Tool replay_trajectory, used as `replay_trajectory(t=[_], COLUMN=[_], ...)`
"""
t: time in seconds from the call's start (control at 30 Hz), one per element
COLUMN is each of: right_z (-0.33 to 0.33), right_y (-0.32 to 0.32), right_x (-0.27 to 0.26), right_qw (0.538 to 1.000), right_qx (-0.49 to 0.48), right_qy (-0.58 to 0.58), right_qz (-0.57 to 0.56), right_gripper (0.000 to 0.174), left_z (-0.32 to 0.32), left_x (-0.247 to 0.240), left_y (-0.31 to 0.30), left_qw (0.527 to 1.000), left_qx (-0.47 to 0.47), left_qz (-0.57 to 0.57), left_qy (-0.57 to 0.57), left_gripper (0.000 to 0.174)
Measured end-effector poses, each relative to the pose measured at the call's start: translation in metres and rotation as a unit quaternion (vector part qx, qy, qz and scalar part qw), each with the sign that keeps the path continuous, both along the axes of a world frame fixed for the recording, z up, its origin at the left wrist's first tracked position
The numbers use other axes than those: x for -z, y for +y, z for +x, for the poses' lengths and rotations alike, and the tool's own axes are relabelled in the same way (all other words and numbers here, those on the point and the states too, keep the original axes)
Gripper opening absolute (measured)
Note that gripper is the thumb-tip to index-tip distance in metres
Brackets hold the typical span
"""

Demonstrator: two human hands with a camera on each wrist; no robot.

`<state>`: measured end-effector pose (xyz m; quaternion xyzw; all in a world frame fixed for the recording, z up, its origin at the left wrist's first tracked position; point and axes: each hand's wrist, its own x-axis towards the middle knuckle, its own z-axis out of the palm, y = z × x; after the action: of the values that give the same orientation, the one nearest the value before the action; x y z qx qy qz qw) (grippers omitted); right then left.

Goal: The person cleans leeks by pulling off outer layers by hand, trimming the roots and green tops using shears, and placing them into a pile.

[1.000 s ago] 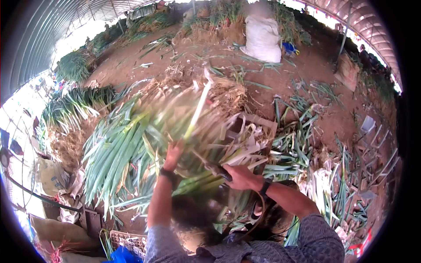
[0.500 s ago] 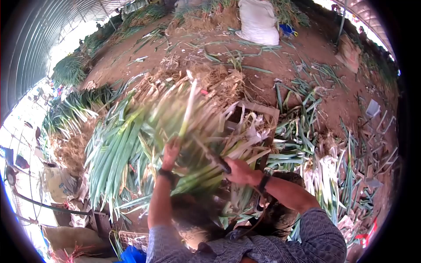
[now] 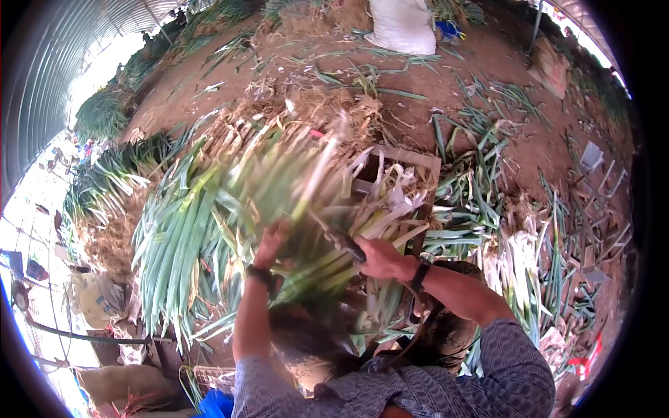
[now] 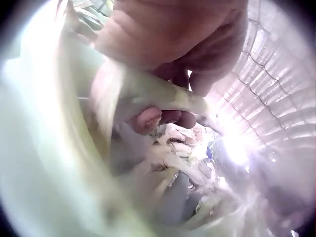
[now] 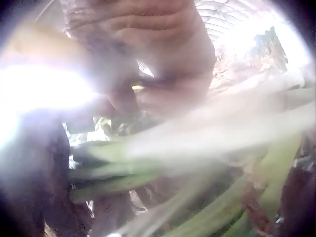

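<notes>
Since the frame half a second ago, the root end of the long, leek-like white-and-green stalk (image 3: 319,173) has swung to the right, and the head view has tipped lower, so the bulky white sack (image 3: 403,28) meets its top edge. The broad heap of green-leaved, tan-rooted stalks (image 3: 178,258) spreads beneath the work, leaves fanning lower left. Right of it lies a brown, wooden-looking frame (image 3: 408,155). The person's right hand (image 3: 382,259) grips a slim, dark-handled tool (image 3: 340,242), fingers curled round it; glare hides their exact placing. The person's left hand (image 3: 270,244) holds the stalk above the heap, its fingers (image 4: 148,118) wrapped round the pale green part. The tool's tip is near the stalk; I cannot tell whether they touch. The swing suggests the stalk is being turned at the tool, its handling unfinished.
</notes>
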<state>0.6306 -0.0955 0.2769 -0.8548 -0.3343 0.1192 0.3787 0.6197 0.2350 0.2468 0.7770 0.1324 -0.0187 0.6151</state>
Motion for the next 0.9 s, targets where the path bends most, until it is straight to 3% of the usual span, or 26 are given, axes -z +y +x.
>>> replay_trajectory(t=[0.17,0.23,0.33,0.37,0.47,0.5,0.57,0.63,0.67,0.73,0.77,0.8,0.87,0.9], right_z=[0.024,0.036,0.051,0.065,0.072,0.068,0.06,0.071,0.063,0.05,0.036,0.017,-0.017,-0.028], right_y=[-0.01,-0.019,-0.033,-0.036,-0.044,-0.042,-0.036,-0.036,-0.036,-0.034,-0.031,-0.028,-0.025,-0.021], right_x=[-0.004,-0.008,-0.038,-0.022,0.0,0.005,-0.009,0.001,-0.024,-0.013,-0.013,-0.012,-0.029,-0.021], right_qw=[0.991,0.976,0.914,0.939,0.956,0.96,0.959,0.94,0.948,0.948,0.977,0.991,0.992,0.991], right_qx=[0.037,0.112,0.212,0.195,0.112,0.113,0.122,0.165,0.186,0.097,0.023,-0.051,-0.077,-0.082], right_qy=[0.128,0.185,0.329,0.271,0.27,0.256,0.254,0.298,0.259,0.299,0.203,0.105,0.09,0.059], right_qz=[-0.034,0.001,0.104,0.088,-0.02,-0.004,0.018,-0.003,0.004,-0.043,-0.058,-0.07,-0.052,-0.082], right_gripper=[0.043,0.045,0.05,0.05,0.048,0.047,0.047,0.048,0.04,0.033,0.032,0.031,0.039,0.036], left_z=[0.001,-0.008,-0.019,-0.02,-0.017,-0.018,-0.015,-0.019,-0.023,-0.021,-0.017,-0.02,-0.026,-0.024], left_x=[0.011,-0.002,-0.012,-0.013,-0.014,-0.014,0.007,0.032,0.039,0.057,0.065,0.072,0.061,0.056], left_y=[-0.011,-0.02,-0.022,-0.021,-0.024,-0.025,-0.013,0.002,0.01,0.027,0.031,0.036,0.029,0.028], left_qw=[0.988,0.991,0.992,0.989,0.982,0.98,0.971,0.958,0.955,0.934,0.914,0.93,0.957,0.949], left_qx=[0.078,0.066,0.055,0.043,0.036,0.039,0.094,0.138,0.156,0.161,0.149,0.141,0.12,0.132], left_qz=[0.127,0.112,0.106,0.105,0.114,0.12,0.214,0.248,0.239,0.279,0.326,0.291,0.221,0.242], left_qy=[-0.044,-0.018,0.049,0.091,0.146,0.156,0.045,-0.043,-0.076,-0.151,-0.19,-0.173,-0.141,-0.151], left_gripper=[0.041,0.042,0.043,0.043,0.038,0.036,0.034,0.033,0.032,0.031,0.03,0.029,0.026,0.026])
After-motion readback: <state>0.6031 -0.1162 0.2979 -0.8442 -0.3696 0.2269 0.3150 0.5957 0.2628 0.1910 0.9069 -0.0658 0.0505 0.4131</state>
